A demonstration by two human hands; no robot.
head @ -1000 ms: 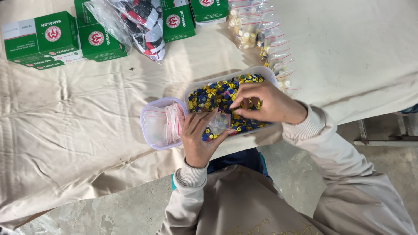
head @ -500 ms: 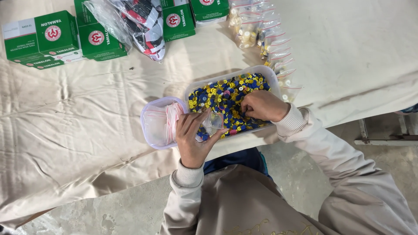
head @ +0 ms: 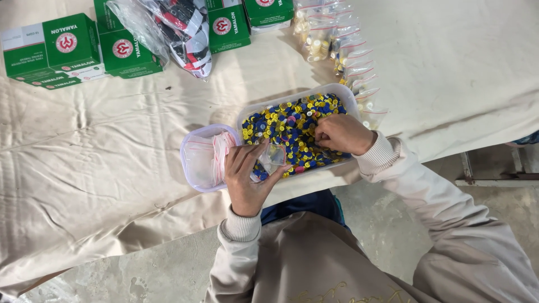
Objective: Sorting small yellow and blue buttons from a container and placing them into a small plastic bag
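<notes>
My left hand (head: 247, 177) pinches a small clear bag (head: 268, 160) with few pieces in, mid-frame over the tub of blue and yellow buttons (head: 292, 126), where my right hand (head: 339, 134) is curled, picking (filled bags (head: 348, 56) lie upper right; tub remains full).

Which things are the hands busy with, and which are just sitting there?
In use:
- left hand holding a small clear bag
- right hand in the tub of blue and yellow buttons
- tub of empty bags, touching the left hand

Just lying about:
- green boxes
- filled zip bags
- big plastic bag
- cream cloth
</notes>
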